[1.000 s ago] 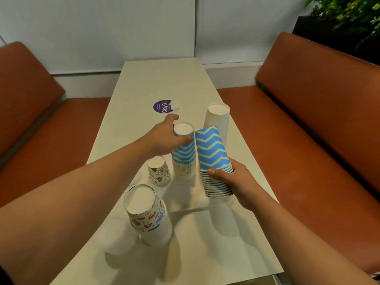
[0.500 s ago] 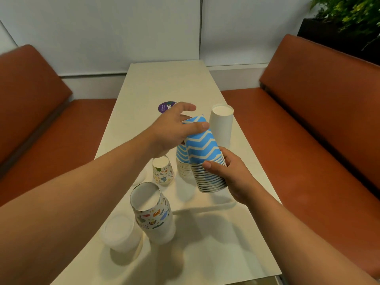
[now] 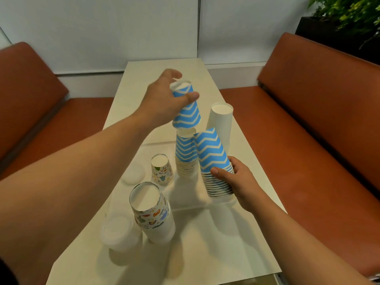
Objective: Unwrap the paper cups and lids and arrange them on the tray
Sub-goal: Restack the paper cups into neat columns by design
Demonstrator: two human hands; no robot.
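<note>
While the left hand holds 1 blue zigzag cup upside down in the upper centre of the frame, the cup hangs directly above the standing blue stack, its open rim just over that stack's top and, as far as I can tell, not touching it. Its long axis runs nearly vertical, tilted slightly. The left fingers wrap the cup near its closed base, thumb in front. The right hand, lower right of centre, clasps a second blue stack around its lower rims, leaning just beside the standing one. The coming move, I judge, is a straight drop onto the stack on the pale tray on the table.
</note>
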